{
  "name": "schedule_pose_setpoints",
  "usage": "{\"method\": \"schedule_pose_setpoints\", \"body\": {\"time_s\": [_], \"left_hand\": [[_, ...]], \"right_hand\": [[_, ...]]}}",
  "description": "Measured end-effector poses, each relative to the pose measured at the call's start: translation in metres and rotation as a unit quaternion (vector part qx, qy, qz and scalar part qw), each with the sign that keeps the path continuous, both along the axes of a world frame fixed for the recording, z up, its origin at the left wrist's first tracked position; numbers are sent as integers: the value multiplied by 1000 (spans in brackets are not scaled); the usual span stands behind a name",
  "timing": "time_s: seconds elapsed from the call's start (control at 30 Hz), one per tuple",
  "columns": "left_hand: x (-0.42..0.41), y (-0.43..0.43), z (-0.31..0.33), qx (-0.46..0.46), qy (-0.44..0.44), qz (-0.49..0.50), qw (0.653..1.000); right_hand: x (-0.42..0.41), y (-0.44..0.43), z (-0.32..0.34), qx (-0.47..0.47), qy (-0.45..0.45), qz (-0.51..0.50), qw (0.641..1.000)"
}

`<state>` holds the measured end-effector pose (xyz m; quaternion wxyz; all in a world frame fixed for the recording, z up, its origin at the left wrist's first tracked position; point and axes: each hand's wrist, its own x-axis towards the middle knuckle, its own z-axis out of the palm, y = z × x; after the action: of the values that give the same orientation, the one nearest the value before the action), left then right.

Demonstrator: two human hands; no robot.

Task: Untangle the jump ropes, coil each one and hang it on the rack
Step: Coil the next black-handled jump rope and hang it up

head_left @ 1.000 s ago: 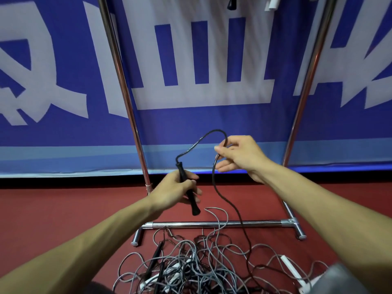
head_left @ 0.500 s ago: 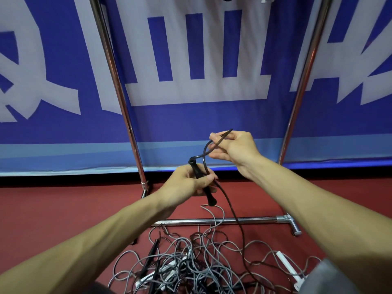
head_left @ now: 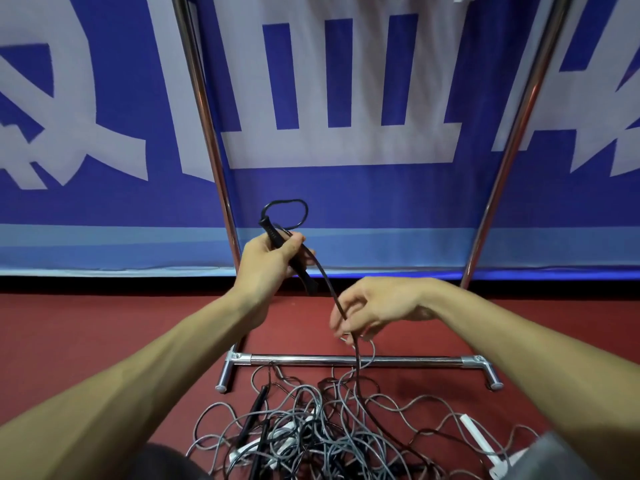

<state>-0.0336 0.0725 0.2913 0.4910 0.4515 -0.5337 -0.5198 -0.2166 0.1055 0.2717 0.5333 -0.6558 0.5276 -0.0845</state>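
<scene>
Nearest us, at the bottom edge, a heap of jump ropes lies tangled on the red floor, mostly grey cord looped over itself, with two loose black handles poking out on its left side and a white handle lying at its right. Just beyond the heap we see the chrome base bar of the rack running across the floor, some grey loops touching it. Above the bar the right hand hangs palm down, and its fingers pinch the black rope, which drops from there across the base bar into the tangle; the fingertips are a little blurred. Higher and to the left, the left hand grips the black handle of that rope, fingers curled round it, the handle tilted with its upper end away from us. From that upper end the rope makes one small loop above the hand, comes back in under the thumb and runs down to the right hand. Behind both hands the rack's left upright and right upright rise out of view, and farthest off stands a blue banner with large pale lettering.
</scene>
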Motion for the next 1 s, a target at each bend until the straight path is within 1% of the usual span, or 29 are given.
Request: {"method": "schedule_pose_setpoints", "body": {"time_s": [0.03,0.1,0.17,0.23,0.33,0.4,0.53,0.63,0.77,0.87,0.93,1.0], "left_hand": [[3,-2,0,-6,-1,12,1000],[8,-4,1,-15,-1,30,999],[14,-7,0,-14,-14,36,999],[18,-7,-4,8,-27,26,999],[15,1,-10,79,-31,-25,996],[10,7,-14,95,-81,-70,990],[0,13,-25,49,-210,-155,964],[-7,16,-29,27,-255,-215,942],[-14,24,-28,29,-254,-286,923],[-22,34,-26,26,-214,-332,919],[-29,39,-23,16,-189,-329,925],[-32,40,-20,2,-176,-298,938]], "right_hand": [[2,1,-1,9,18,9,1000],[5,1,-2,-9,48,-13,999],[6,-1,-1,-45,54,-71,995],[5,-3,0,-86,33,-139,986],[1,-8,6,-127,-43,-231,964],[-1,-10,12,-144,-108,-278,943],[-2,-12,25,-182,-188,-341,903],[-3,-13,32,-196,-246,-381,869],[-8,-15,36,-192,-335,-427,818],[-10,-15,36,-175,-386,-445,789],[-12,-16,36,-167,-407,-454,775],[-15,-18,33,-163,-411,-471,763]]}}
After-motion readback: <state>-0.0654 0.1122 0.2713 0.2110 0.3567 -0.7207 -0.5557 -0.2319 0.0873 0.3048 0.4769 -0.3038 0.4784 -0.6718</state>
